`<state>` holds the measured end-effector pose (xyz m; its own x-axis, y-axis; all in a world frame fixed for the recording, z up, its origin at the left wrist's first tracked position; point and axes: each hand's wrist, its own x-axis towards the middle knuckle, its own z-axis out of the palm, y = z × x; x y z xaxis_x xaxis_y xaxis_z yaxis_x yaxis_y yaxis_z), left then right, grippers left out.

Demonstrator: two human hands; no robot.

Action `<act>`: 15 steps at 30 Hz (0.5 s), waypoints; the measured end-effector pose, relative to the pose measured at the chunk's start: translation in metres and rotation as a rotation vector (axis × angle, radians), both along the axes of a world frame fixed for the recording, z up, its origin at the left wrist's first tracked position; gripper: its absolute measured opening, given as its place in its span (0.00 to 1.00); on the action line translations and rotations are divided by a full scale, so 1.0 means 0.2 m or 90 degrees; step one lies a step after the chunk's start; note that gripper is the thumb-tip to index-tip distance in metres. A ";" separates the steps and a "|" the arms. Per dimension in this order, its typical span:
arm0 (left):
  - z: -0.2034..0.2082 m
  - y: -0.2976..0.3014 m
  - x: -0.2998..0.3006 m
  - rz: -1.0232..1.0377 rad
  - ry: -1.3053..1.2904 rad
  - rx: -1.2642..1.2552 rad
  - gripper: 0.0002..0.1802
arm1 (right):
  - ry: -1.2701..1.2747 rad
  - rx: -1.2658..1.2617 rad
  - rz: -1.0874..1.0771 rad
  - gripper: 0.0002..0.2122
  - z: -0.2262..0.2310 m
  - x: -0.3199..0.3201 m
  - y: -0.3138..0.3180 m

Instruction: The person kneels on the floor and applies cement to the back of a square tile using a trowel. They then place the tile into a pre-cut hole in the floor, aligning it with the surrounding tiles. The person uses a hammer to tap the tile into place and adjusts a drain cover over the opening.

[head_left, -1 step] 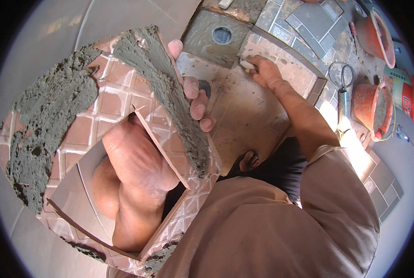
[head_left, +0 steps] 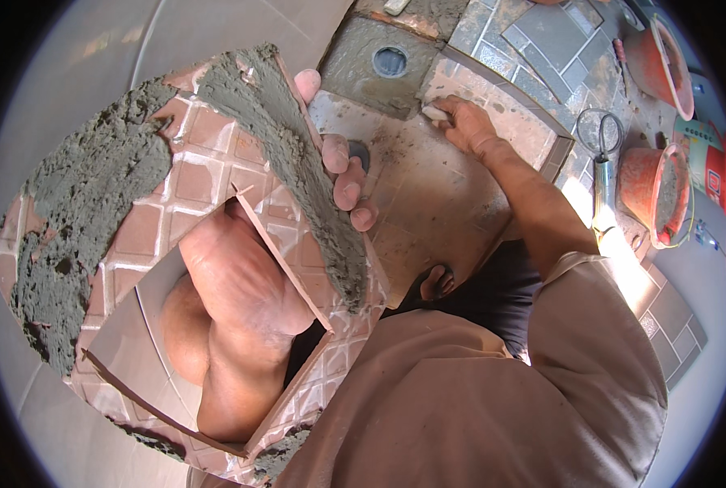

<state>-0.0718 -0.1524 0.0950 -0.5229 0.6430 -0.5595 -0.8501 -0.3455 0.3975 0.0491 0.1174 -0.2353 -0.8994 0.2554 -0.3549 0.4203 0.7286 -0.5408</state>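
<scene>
A large tile is raised at left, its ribbed reddish-brown back toward me, with a square cut-out. Thick grey mortar lies in bands across that back. My left hand grips the tile's right edge; the fingertips curl over it, and bare skin of my arm shows through the cut-out. Farther right, my right hand pinches a small pale piece, whose kind I cannot make out, low over the tiled floor. Just beyond it lies a wet mortar bed around a round drain opening.
Two reddish buckets stand at right, one holding grey mortar. Between them and my right arm is a metal tool with a looped wire end. A red and green container is behind the buckets. My foot rests on the floor tiles.
</scene>
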 end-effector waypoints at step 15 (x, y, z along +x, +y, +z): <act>-0.01 -0.01 0.01 0.021 0.006 0.005 0.42 | -0.084 -0.254 -0.104 0.20 -0.19 -0.14 0.10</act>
<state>-0.0699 -0.1536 0.0940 -0.5494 0.6293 -0.5497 -0.8343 -0.3761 0.4031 0.0219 0.1373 -0.2733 -0.7992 0.2093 -0.5635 0.5965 0.3920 -0.7004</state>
